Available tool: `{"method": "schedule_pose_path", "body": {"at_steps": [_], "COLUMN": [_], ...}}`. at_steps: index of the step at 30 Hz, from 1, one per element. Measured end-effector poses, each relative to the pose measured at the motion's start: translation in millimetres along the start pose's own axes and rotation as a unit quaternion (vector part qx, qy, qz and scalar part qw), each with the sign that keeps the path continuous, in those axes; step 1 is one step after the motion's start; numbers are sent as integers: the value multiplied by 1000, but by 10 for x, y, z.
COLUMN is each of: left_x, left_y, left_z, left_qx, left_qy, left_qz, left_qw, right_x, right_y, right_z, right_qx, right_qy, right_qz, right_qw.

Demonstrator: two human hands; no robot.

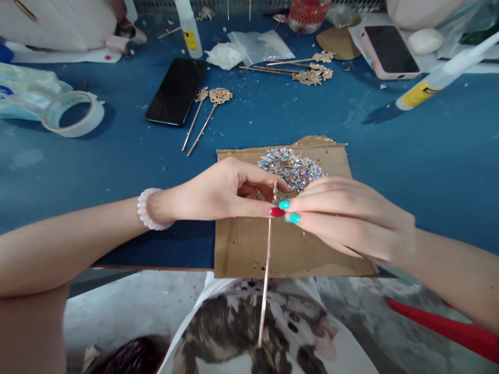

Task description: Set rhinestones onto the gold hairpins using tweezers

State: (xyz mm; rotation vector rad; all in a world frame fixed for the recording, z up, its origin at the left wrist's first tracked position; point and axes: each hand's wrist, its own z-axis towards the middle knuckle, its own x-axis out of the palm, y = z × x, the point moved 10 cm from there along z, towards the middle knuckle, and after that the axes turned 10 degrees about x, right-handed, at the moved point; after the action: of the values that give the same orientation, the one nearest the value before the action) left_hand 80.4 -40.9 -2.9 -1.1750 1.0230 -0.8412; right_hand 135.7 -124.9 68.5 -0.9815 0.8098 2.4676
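Note:
My left hand (230, 192) grips a gold-coloured hairpin (267, 270) near its ornamented top, thumb and fingers closed round it. The long stem slants down past the table's front edge toward my lap. From the right, my right hand (351, 215) brings thumb and forefinger together in a pinch right beside the hairpin's head. Whatever lies between those fingertips is too small to make out. Just behind both hands, a pile of small multicoloured stone chips (290, 166) is spread on a piece of cardboard (249, 249).
Two gold hairpins (210, 111) lie by a black phone (177, 92); several more hairpins (312, 75) are farther back. Glue bottles stand at the back (189, 31) and right (429, 85). A tape roll (93, 117) is at left, a pink-cased phone (390, 52) at back right.

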Motion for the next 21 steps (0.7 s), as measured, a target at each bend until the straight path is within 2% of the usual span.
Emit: {"method": "schedule_pose_path", "body": {"at_steps": [5,9,21], "left_x": [-17,-12,-24], "left_y": [48,57,38], "left_z": [-22,-32,-25], "left_qx": [-11,-13,-11], "left_qy": [-7,-6,-11], "left_qz": [7,2,0], "left_qw": [1000,1000,1000], "right_x": [-43,-41,4], "right_y": [-41,-22,-53], "right_z": [-7,-2,3], "right_qx": [22,4,6], "right_qy": [-15,-13,-11], "right_qz": [-21,-10,5], "right_qw": [999,1000,1000]}}
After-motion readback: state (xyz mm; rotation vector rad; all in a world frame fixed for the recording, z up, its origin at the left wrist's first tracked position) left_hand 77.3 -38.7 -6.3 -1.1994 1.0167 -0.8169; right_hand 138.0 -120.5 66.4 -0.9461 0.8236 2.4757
